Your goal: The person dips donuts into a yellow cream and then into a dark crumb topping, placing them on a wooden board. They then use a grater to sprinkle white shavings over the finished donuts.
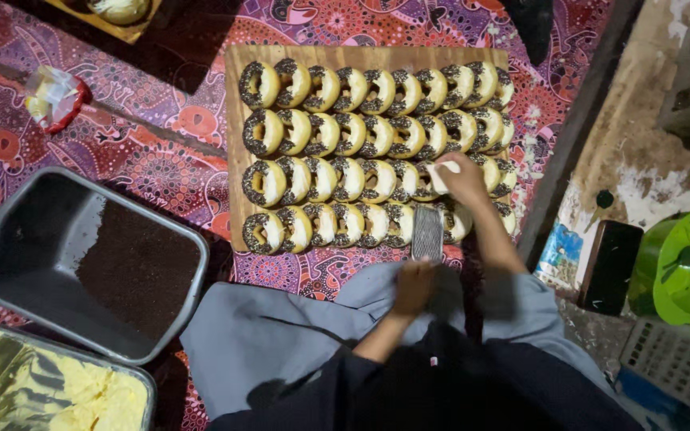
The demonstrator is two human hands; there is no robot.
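Observation:
A wooden board (pixel 233 144) carries several rows of ring doughnuts (pixel 337 136) topped with dark sprinkles. My left hand (pixel 414 286) grips the handle of a flat metal grater (pixel 427 233) held over the board's near edge. My right hand (pixel 463 179) holds a pale block (pixel 442 173) against the upper end of the grater, above the doughnuts in the right part of the third row. My grey-clothed knees lie below the board.
A grey metal tray (pixel 9 263) with dark sprinkles sits at the left. Below it is a tray of yellow spread (pixel 57 391). A red-edged plastic packet (pixel 53 96) lies on the patterned cloth. A green plastic container (pixel 688 263) and a dark box (pixel 610 267) stand at the right.

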